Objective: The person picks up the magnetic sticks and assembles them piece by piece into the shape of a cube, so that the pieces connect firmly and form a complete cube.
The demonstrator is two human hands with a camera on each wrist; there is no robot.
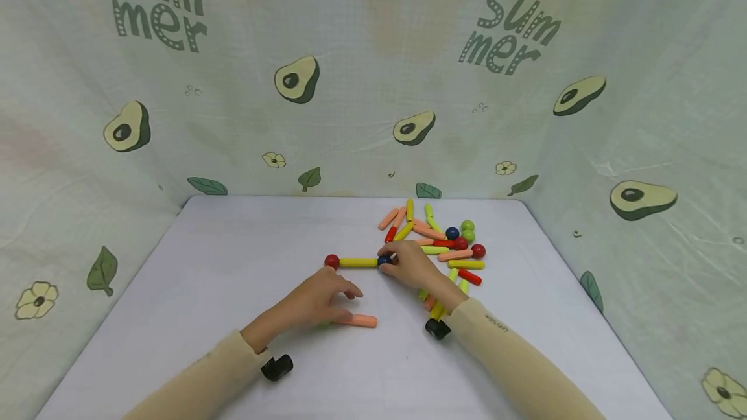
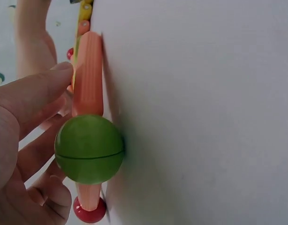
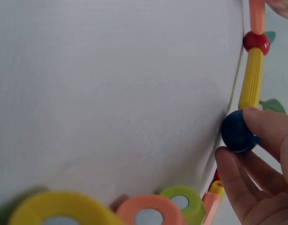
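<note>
My right hand [image 1: 413, 266] pinches a dark blue ball [image 3: 237, 132] between thumb and fingers. A yellow stick [image 1: 358, 263] runs from this ball to a red ball [image 1: 332, 261] on its left. From that red ball a pink stick [image 3: 257, 18] continues in the right wrist view. My left hand [image 1: 315, 300] hovers nearer the front with its fingers loosely spread, holding nothing. Beside its fingers, a green ball [image 2: 89, 150] has a pink stick [image 2: 89, 75] on one side and another toward the red ball; the hand mostly hides the green ball in the head view.
Loose pink, yellow, red and light green sticks [image 1: 465, 264] lie scattered at the right, some partly behind my right forearm. Among them are red balls [image 1: 478, 251], green balls [image 1: 468, 226] and another blue ball [image 1: 452, 233]. A printed cloth [image 1: 350, 141] surrounds the white table [image 1: 233, 238].
</note>
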